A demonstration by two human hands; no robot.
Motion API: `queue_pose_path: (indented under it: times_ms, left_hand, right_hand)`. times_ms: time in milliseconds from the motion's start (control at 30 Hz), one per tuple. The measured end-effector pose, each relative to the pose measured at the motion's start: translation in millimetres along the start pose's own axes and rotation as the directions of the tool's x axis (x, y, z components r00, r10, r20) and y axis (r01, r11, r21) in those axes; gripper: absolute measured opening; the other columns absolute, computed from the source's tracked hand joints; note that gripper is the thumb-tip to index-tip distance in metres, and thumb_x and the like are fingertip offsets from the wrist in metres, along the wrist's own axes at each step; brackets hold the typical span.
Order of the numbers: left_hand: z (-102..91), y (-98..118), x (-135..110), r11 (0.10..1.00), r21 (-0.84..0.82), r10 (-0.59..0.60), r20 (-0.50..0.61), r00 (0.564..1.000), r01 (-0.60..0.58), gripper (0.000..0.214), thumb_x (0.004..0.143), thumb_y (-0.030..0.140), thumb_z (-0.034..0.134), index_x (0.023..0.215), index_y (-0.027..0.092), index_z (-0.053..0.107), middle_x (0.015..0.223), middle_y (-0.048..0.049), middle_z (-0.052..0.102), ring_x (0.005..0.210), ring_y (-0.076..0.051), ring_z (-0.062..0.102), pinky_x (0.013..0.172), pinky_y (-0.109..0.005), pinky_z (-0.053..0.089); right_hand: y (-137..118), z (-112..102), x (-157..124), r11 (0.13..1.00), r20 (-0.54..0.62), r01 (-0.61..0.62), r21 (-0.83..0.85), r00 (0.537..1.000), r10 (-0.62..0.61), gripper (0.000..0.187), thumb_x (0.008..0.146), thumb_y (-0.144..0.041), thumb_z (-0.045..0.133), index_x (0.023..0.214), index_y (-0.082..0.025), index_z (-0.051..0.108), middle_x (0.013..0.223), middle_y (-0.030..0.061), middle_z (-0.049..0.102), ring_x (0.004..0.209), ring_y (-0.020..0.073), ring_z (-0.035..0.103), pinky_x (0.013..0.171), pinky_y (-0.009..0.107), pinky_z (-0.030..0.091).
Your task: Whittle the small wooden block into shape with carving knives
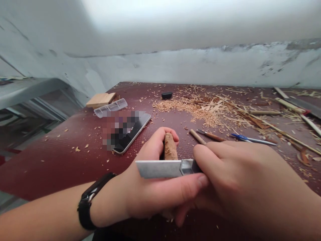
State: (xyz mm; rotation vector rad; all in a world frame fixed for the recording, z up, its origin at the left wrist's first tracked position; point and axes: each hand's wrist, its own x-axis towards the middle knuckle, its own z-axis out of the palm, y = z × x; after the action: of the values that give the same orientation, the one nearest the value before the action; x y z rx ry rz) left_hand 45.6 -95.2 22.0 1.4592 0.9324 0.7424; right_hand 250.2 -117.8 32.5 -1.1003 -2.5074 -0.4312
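Note:
My left hand (pixel 147 180), with a black band on its wrist, is closed around a small carved piece of wood (pixel 170 146), whose rough, faceted end points away from me. In my right hand (pixel 233 174) is a utility knife (pixel 163 168), its wide blade extended to the left. The blade lies across the wood, just above my left thumb; whether its edge touches the wood I cannot tell. My left thumb reaches over to the knife near my right fingers. Most of the knife's handle and the lower part of the wood are hidden by my hands.
On the dark red table (pixel 75 167) lie a phone (pixel 132 132), a clear plastic case (pixel 111 107), wooden blocks (pixel 100 99) and a small black object (pixel 167 95). Wood shavings (pixel 208 107) cover the back. A thin wooden stick (pixel 197 136), a slim brown-handled tool (pixel 210 135) and a blue pen (pixel 253 139) lie beyond my right hand.

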Motion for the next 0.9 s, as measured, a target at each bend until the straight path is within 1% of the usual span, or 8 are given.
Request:
queue_pose_path:
  times_ms: [67, 133, 267, 367, 467, 600, 800, 900]
  left_hand:
    - [-3.0, 2, 1, 0.998, 0.011, 0.055, 0.098, 0.994, -0.057, 0.06, 0.07, 0.027, 0.09, 0.111, 0.022, 0.047, 0.09, 0.0006, 0.061, 0.073, -0.011, 0.056, 0.062, -0.023, 0.053]
    - [-2.6, 3, 1, 0.992, 0.002, 0.124, 0.151, 0.981, -0.126, 0.063, 0.068, 0.025, 0.09, 0.114, 0.022, 0.047, 0.091, 0.0012, 0.063, 0.075, -0.012, 0.058, 0.066, -0.025, 0.055]
    - [4.5, -2, 1, 0.992, 0.004, 0.125, 0.09, 0.988, -0.126, 0.054, 0.072, 0.034, 0.087, 0.106, 0.023, 0.047, 0.08, 0.004, 0.059, 0.068, -0.011, 0.053, 0.057, -0.024, 0.045]
    - [6.9, -9, 0, 0.99, 0.117, 0.079, 0.022, 0.997, -0.081, 0.063, 0.062, 0.033, 0.093, 0.103, 0.024, 0.046, 0.077, 0.0055, 0.053, 0.063, -0.009, 0.045, 0.051, -0.023, 0.035]
    - [6.1, -16, 1, 0.985, 0.161, 0.069, 0.0, 0.998, -0.068, 0.067, 0.054, 0.032, 0.096, 0.1, 0.024, 0.048, 0.079, 0.0054, 0.053, 0.066, -0.009, 0.045, 0.054, -0.024, 0.039]
    - [6.1, -16, 0, 0.978, 0.193, 0.099, -0.085, 0.991, -0.081, 0.066, 0.055, 0.044, 0.097, 0.094, 0.022, 0.048, 0.082, 0.003, 0.054, 0.069, -0.011, 0.046, 0.057, -0.026, 0.042]
    - [5.8, -1, -3, 0.998, 0.029, 0.058, 0.097, 0.994, -0.061, 0.045, 0.081, 0.031, 0.083, 0.094, 0.023, 0.04, 0.067, 0.0072, 0.046, 0.057, -0.007, 0.039, 0.05, -0.022, 0.032]
    - [1.8, -1, -1, 0.985, 0.108, 0.126, 0.054, 0.991, -0.131, 0.05, 0.078, 0.034, 0.085, 0.096, 0.022, 0.04, 0.079, 0.0044, 0.05, 0.066, -0.008, 0.045, 0.056, -0.024, 0.037]
  right_hand:
    - [2, -4, 1, 0.997, 0.013, 0.061, 0.046, 0.998, -0.061, 0.037, 0.072, -0.021, 0.083, 0.069, -0.025, 0.046, 0.059, -0.0053, 0.051, 0.046, 0.0166, 0.045, 0.049, 0.034, 0.019]
    - [4, -7, 2, 0.991, 0.038, 0.102, 0.086, 0.994, -0.106, 0.033, 0.066, -0.009, 0.074, 0.068, -0.025, 0.046, 0.059, -0.0056, 0.052, 0.046, 0.0158, 0.043, 0.05, 0.035, 0.018]
    - [6, -7, 3, 0.986, 0.081, 0.101, 0.13, 0.99, -0.112, 0.03, 0.066, -0.012, 0.076, 0.066, -0.024, 0.049, 0.06, -0.006, 0.054, 0.046, 0.0146, 0.045, 0.051, 0.035, 0.019]
    - [4, -9, 2, 0.985, 0.169, 0.093, 0.145, 0.979, -0.117, 0.024, 0.064, -0.019, 0.083, 0.073, -0.023, 0.061, 0.062, -0.0074, 0.058, 0.044, 0.0131, 0.046, 0.051, 0.035, 0.016]
    - [1, -13, 2, 0.99, 0.233, 0.083, 0.116, 0.966, -0.108, 0.027, 0.063, -0.023, 0.088, 0.082, -0.022, 0.069, 0.065, -0.008, 0.062, 0.044, 0.0125, 0.051, 0.05, 0.035, 0.014]
    - [0, -16, 4, 0.991, 0.191, 0.081, 0.106, 0.977, -0.1, 0.026, 0.062, -0.014, 0.086, 0.074, -0.021, 0.065, 0.064, -0.0076, 0.062, 0.046, 0.0127, 0.055, 0.048, 0.035, 0.015]
    - [8, -9, 6, 0.993, 0.087, 0.055, 0.102, 0.994, -0.064, 0.028, 0.064, -0.002, 0.068, 0.064, -0.024, 0.05, 0.055, -0.0065, 0.054, 0.042, 0.0147, 0.046, 0.049, 0.035, 0.017]
    - [10, -8, 6, 0.995, 0.09, 0.045, 0.093, 0.995, -0.053, 0.027, 0.072, -0.008, 0.067, 0.066, -0.025, 0.048, 0.056, -0.006, 0.054, 0.042, 0.0155, 0.047, 0.049, 0.035, 0.016]
